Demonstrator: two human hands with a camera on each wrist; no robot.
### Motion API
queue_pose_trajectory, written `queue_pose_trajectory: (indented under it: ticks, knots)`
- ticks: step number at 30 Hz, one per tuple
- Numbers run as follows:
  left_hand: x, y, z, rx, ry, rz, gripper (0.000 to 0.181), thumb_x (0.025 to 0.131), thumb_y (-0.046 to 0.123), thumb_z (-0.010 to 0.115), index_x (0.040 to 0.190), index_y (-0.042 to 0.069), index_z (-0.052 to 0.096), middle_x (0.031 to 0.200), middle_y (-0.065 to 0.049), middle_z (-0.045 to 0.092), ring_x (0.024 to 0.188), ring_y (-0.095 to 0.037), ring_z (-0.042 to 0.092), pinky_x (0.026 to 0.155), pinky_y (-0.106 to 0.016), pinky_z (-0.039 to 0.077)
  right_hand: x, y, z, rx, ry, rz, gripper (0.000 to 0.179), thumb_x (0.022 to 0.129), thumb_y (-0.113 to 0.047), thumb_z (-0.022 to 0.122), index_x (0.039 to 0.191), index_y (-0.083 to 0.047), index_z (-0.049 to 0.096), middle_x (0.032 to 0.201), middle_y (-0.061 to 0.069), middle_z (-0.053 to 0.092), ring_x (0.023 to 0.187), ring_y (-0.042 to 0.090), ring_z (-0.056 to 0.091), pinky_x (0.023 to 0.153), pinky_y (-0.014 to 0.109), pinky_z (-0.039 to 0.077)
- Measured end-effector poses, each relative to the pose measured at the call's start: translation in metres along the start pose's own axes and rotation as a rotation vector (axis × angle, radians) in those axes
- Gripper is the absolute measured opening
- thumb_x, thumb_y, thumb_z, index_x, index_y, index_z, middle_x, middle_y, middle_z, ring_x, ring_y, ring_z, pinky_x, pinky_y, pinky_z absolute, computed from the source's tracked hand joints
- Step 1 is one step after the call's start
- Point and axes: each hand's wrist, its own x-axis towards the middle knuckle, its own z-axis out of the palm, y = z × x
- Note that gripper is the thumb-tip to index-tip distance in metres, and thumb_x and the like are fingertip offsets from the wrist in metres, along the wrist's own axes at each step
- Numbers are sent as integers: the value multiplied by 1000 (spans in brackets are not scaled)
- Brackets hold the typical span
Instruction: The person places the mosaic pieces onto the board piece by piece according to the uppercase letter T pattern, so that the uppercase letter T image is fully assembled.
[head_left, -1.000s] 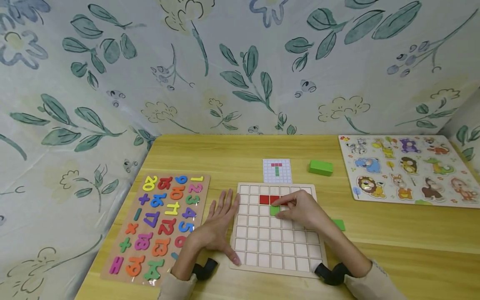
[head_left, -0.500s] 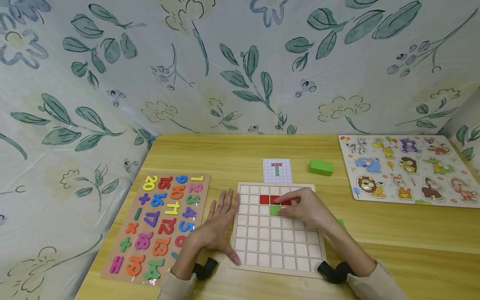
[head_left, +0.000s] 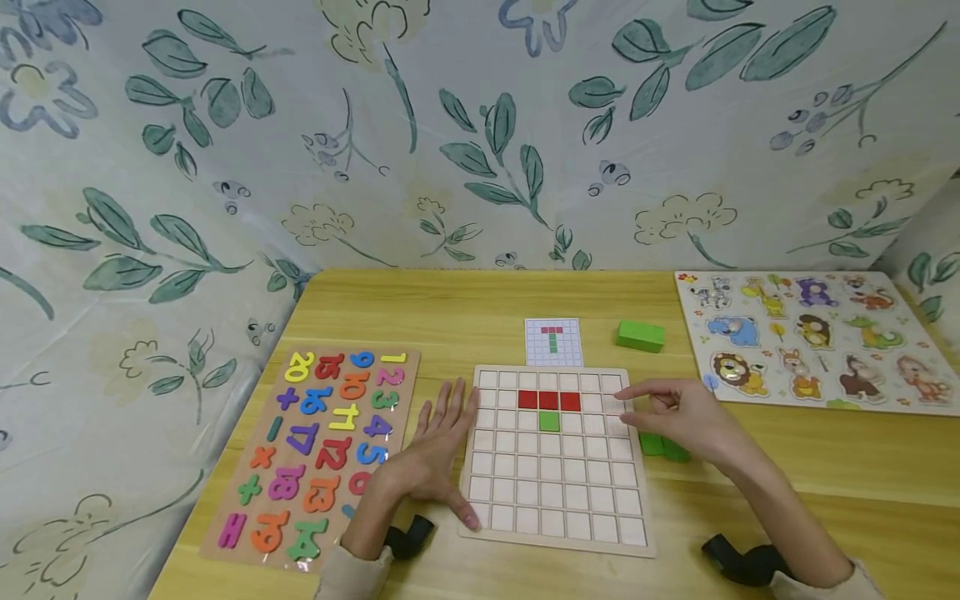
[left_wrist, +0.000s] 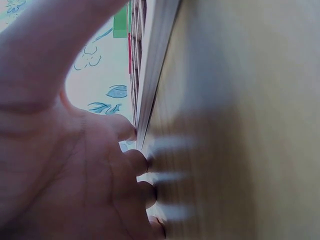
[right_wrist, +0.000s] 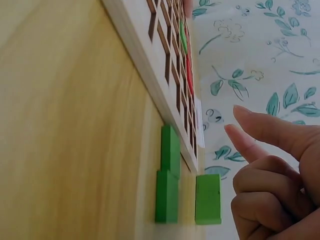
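Note:
A wooden grid board (head_left: 562, 542) lies in front of me, with three red squares (head_left: 548, 401) in a row and one green square (head_left: 549, 422) below the middle one. My left hand (head_left: 431, 462) rests spread along the board's left edge, thumb at the near corner, fingertips on the table in the left wrist view. Over the board's right edge hovers my right hand (head_left: 686, 421), empty, thumb and index finger apart, other fingers curled. Beneath it, two green blocks (right_wrist: 169, 175) lie beside the board, partly hidden in the head view.
Behind the board lies a pattern card (head_left: 553, 342) showing a red and green T. A longer green block (head_left: 641, 336) stands right of the card. A number puzzle (head_left: 307, 458) lies left, an animal puzzle (head_left: 817, 342) at the back right.
My right hand has let go of the green square, which stays in the grid, and moved right to the board's edge. All three red squares now show. The left hand has not moved.

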Motion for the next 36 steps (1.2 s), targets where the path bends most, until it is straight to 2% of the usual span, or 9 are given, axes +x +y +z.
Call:
queue_pose_trajectory:
  ticks: [6, 9, 13, 19, 23, 30, 36]
  knots:
    - [0, -1, 0, -1, 2, 6, 166, 50, 47, 102, 165, 9, -12, 170, -17, -27, 157, -37, -27, 129, -62, -10, -17, 18, -18, 6, 12, 4, 44, 91, -27, 80, 127, -4, 70, 61, -8, 31, 51, 4, 27, 44, 25, 32]
    - [0, -2, 1, -4, 2, 11, 166, 50, 48, 102, 165, 9, -12, 170, -17, -27, 157, -37, -27, 128, -62, -10, -23, 27, -24, 27, -9, 4, 48, 90, -25, 80, 130, -1, 68, 61, -9, 31, 51, 4, 26, 42, 25, 31]
    - [0, -2, 1, -5, 1, 14, 167, 50, 48, 102, 165, 9, -12, 170, -17, -27, 157, -37, -27, 128, -62, -11, -27, 39, -29, 23, -43, 21, 51, 88, -23, 82, 132, -1, 67, 63, -8, 29, 54, 4, 29, 47, 29, 34]
    - [1, -2, 0, -14, -4, 13, 167, 51, 48, 102, 165, 9, -13, 169, -17, -29, 157, -37, -28, 128, -63, -11, -29, 54, -33, -2, -117, 47, 57, 84, -25, 86, 133, -5, 67, 66, -7, 27, 56, 6, 29, 52, 32, 33]
    - [1, -2, 1, -18, -5, 12, 167, 51, 47, 102, 165, 10, -13, 169, -16, -29, 157, -37, -28, 128, -62, -11, -29, 61, -37, 37, -167, 16, 55, 85, -21, 85, 132, 0, 65, 65, -8, 25, 55, 7, 26, 54, 30, 34]
    - [1, -3, 1, -25, -3, 10, 166, 50, 47, 102, 165, 11, -13, 169, -15, -29, 157, -36, -28, 129, -61, -12, -28, 67, -41, 71, -199, -27, 52, 87, -17, 83, 130, 3, 64, 66, -8, 22, 55, 15, 24, 62, 25, 38]
    - [1, -3, 1, -19, -4, 8, 166, 51, 47, 102, 165, 11, -13, 169, -15, -29, 157, -36, -28, 129, -61, -11, -27, 69, -41, 65, -196, -43, 49, 86, -16, 83, 128, 3, 65, 65, -8, 22, 54, 15, 25, 64, 24, 39]
